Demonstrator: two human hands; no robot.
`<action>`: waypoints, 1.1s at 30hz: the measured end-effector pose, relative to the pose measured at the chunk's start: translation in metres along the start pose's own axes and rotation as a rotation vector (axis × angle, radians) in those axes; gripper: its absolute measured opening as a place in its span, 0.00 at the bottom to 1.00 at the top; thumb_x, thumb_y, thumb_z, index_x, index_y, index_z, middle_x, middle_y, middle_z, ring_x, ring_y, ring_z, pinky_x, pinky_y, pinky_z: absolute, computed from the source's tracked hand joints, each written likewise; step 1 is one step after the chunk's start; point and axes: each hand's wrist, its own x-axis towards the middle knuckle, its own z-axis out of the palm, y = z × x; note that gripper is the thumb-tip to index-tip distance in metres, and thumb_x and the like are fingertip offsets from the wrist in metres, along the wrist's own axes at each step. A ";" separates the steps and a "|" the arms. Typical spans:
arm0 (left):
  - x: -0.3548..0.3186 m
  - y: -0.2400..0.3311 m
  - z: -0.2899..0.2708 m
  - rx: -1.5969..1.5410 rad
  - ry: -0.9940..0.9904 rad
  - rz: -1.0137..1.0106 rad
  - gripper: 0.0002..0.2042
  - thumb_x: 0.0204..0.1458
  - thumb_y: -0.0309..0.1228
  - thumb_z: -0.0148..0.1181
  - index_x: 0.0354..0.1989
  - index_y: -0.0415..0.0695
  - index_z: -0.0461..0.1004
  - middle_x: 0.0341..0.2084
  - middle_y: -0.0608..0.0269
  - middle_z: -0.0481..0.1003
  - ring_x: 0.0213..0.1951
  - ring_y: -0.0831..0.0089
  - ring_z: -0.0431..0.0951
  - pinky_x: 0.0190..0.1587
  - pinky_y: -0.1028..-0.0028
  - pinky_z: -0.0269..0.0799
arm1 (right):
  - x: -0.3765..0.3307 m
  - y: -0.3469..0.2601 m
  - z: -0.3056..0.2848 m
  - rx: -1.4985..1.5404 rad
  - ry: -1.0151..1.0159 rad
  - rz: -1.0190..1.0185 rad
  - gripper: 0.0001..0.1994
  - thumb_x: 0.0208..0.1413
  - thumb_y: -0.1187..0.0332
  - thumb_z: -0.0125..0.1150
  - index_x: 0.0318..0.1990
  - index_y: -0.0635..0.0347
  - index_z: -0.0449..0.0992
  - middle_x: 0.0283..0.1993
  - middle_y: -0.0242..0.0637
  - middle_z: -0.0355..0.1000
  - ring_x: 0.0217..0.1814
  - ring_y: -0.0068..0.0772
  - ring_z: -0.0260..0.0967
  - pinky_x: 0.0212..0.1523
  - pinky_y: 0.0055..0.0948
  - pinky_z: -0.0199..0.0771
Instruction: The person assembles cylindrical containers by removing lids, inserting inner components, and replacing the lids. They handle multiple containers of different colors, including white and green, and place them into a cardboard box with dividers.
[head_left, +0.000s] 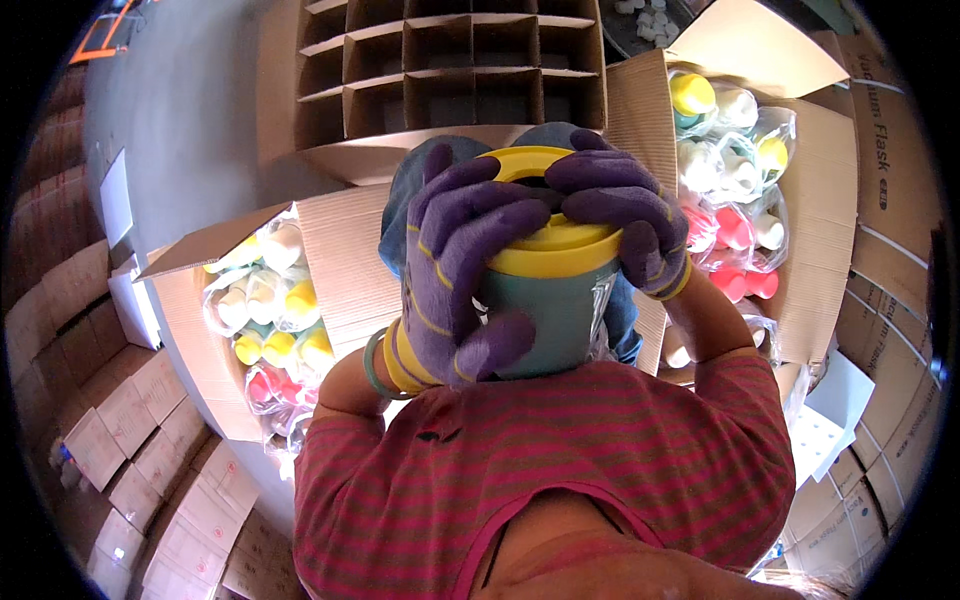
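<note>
In front of my chest is a large teal flask with a yellow collar and top, held by both hands. A yellow curved piece, like a handle or rim, arches at its far side. My left hand, in a purple glove with a yellow cuff, wraps the left side, its fingers reaching over the top. My right hand, gloved alike, is closed over the top's right side. Crinkled clear plastic shows along the flask's lower right. My fingers hide part of the yellow top.
An open carton with cardboard dividers stands ahead. Open cartons of plastic-wrapped flasks with yellow, white and red tops stand at left and right. Stacked boxes line the left and right. Small white pieces lie in a dark container.
</note>
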 end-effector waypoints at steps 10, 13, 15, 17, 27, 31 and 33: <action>0.018 -0.082 -0.002 -0.556 0.058 -0.176 0.24 0.57 0.26 0.56 0.63 0.40 0.60 0.59 0.43 0.65 0.59 0.54 0.70 0.59 0.63 0.69 | 0.033 -0.024 -0.010 -0.064 -0.225 0.135 0.16 0.54 0.65 0.53 0.48 0.64 0.76 0.53 0.52 0.72 0.56 0.53 0.70 0.62 0.50 0.62; 0.035 -0.085 -0.008 -0.507 -0.141 0.105 0.23 0.57 0.29 0.55 0.62 0.42 0.62 0.58 0.41 0.66 0.58 0.51 0.71 0.57 0.62 0.71 | 0.054 -0.044 -0.002 -0.188 -0.290 0.182 0.19 0.52 0.61 0.56 0.48 0.63 0.76 0.54 0.53 0.71 0.56 0.57 0.69 0.59 0.51 0.64; 0.031 -0.065 -0.012 -0.667 -0.173 -0.046 0.21 0.60 0.31 0.52 0.62 0.42 0.62 0.59 0.40 0.65 0.58 0.50 0.70 0.58 0.61 0.69 | 0.057 -0.035 -0.005 -0.208 -0.405 0.062 0.21 0.52 0.57 0.56 0.49 0.63 0.76 0.55 0.54 0.70 0.56 0.59 0.69 0.58 0.52 0.65; 0.024 -0.040 -0.014 -0.894 -0.158 -0.406 0.20 0.64 0.34 0.45 0.63 0.41 0.62 0.60 0.39 0.64 0.59 0.50 0.69 0.60 0.60 0.65 | 0.053 -0.003 -0.011 -0.075 -0.445 -0.150 0.26 0.57 0.50 0.48 0.49 0.64 0.76 0.58 0.55 0.68 0.58 0.60 0.67 0.60 0.51 0.62; -0.040 0.019 0.023 -0.668 0.230 -0.452 0.51 0.47 0.36 0.68 0.72 0.41 0.36 0.66 0.48 0.55 0.66 0.57 0.58 0.67 0.63 0.51 | 0.055 0.008 -0.038 0.304 -0.638 0.145 0.28 0.64 0.53 0.34 0.57 0.64 0.72 0.64 0.52 0.65 0.70 0.56 0.56 0.69 0.45 0.49; -0.062 0.026 0.049 -0.389 0.190 -0.455 0.66 0.27 0.43 0.81 0.71 0.40 0.36 0.66 0.46 0.55 0.66 0.53 0.57 0.67 0.59 0.51 | 0.106 -0.009 -0.044 0.056 -0.992 0.094 0.28 0.64 0.53 0.35 0.58 0.65 0.70 0.64 0.52 0.64 0.70 0.55 0.56 0.69 0.46 0.49; -0.056 0.025 0.053 -0.433 0.211 -0.397 0.64 0.26 0.44 0.81 0.70 0.38 0.40 0.65 0.45 0.56 0.66 0.51 0.58 0.66 0.58 0.53 | 0.123 -0.020 -0.022 -0.157 -1.213 0.012 0.28 0.64 0.53 0.35 0.58 0.65 0.70 0.64 0.52 0.64 0.70 0.54 0.56 0.69 0.46 0.49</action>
